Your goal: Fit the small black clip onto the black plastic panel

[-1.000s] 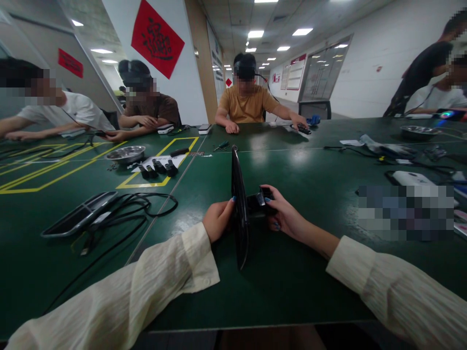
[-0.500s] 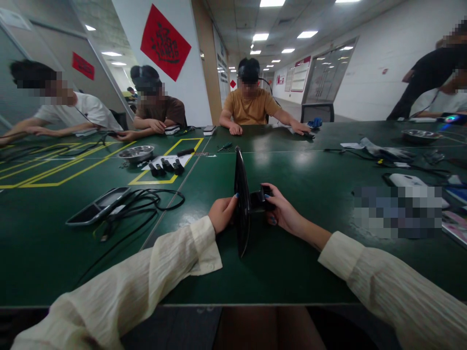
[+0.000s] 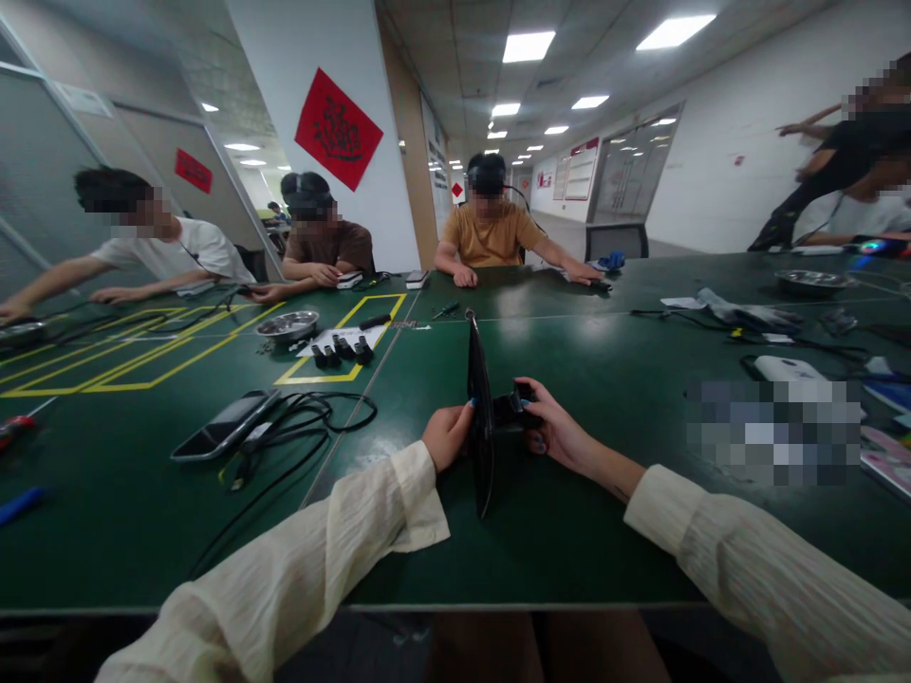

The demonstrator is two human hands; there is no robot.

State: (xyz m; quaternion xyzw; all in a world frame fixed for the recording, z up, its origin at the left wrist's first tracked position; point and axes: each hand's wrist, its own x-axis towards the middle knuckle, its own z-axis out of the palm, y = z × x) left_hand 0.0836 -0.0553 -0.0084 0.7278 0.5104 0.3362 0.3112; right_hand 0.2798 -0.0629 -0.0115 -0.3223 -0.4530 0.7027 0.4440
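While the left hand (image 3: 448, 438) clamps the near-left face of a black panel (image 3: 482, 417), thumb along its edge, the right hand (image 3: 559, 432) pinches a black fitting (image 3: 507, 410) between thumb and fingers. The panel is located between the two hands, seen almost edge-on, with its long axis running roughly upright in the view. The fitting projects from the panel's right side, directly left of the right fingertips; the right hand is therefore nearer to it, and the panel itself stands between it and the left hand. Whether the fitting is fastened, or the panel's lower edge touches the table (image 3: 604, 541), cannot be told.

To the left, a coiled black cable (image 3: 313, 417) lies beside a grey-rimmed device (image 3: 228, 427), its tail running toward the left sleeve (image 3: 342, 541). Farther out are black cylindrical parts (image 3: 345, 351), a metal bowl (image 3: 288, 325) and a screwdriver (image 3: 447, 310). A white device (image 3: 790, 375) lies well apart, beyond the right hand.
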